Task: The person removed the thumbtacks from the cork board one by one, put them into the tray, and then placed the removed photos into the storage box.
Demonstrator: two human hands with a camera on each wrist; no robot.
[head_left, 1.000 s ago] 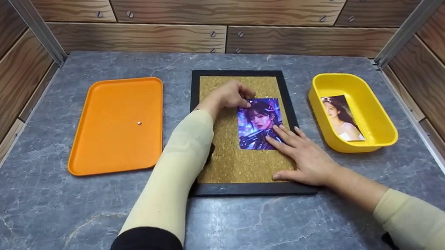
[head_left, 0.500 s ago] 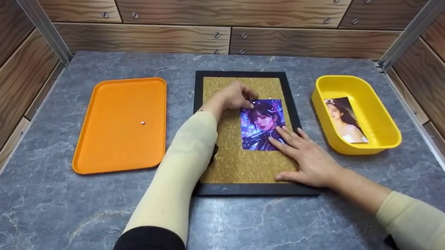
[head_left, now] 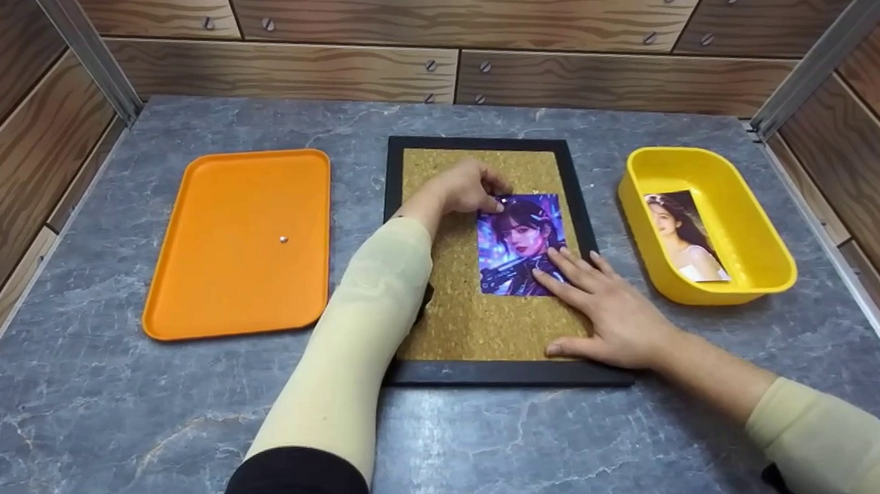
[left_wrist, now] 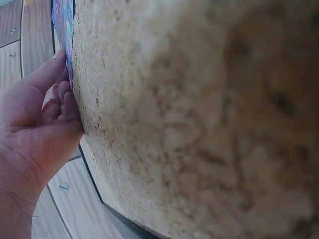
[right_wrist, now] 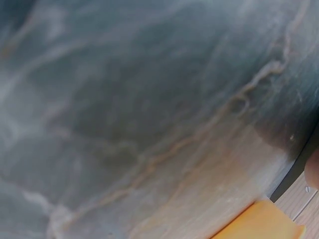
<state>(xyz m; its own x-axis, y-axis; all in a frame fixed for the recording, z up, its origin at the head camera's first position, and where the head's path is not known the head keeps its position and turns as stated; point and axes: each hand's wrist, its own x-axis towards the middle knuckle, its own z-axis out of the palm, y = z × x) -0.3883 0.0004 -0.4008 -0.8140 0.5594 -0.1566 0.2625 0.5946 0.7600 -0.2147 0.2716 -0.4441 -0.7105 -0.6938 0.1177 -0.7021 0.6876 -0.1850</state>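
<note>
In the head view, a purple and blue portrait print (head_left: 517, 236) lies on a cork board (head_left: 458, 328) with a black frame. My left hand (head_left: 467, 188) is at the print's upper left corner, its thumb pressing there with a small shiny tack (head_left: 504, 200) right beside the tip. In the left wrist view, the thumb (left_wrist: 47, 72) lies straight against the print (left_wrist: 63, 25) while the other fingers bend below it. My right hand (head_left: 610, 314) is spread flat, fingertips on the print's lower right and palm across the frame edge.
An orange tray (head_left: 241, 285) on the left bears a small silver tack (head_left: 284, 240). At right, a yellow bin (head_left: 752, 241) contains another portrait photo (head_left: 685, 240). Wood-patterned panels (head_left: 343, 73) wall the grey marbled table (head_left: 449, 454).
The head view has shifted slightly, moving the whole scene a little to the right in it. Both hands and the print keep their places on the board.
</note>
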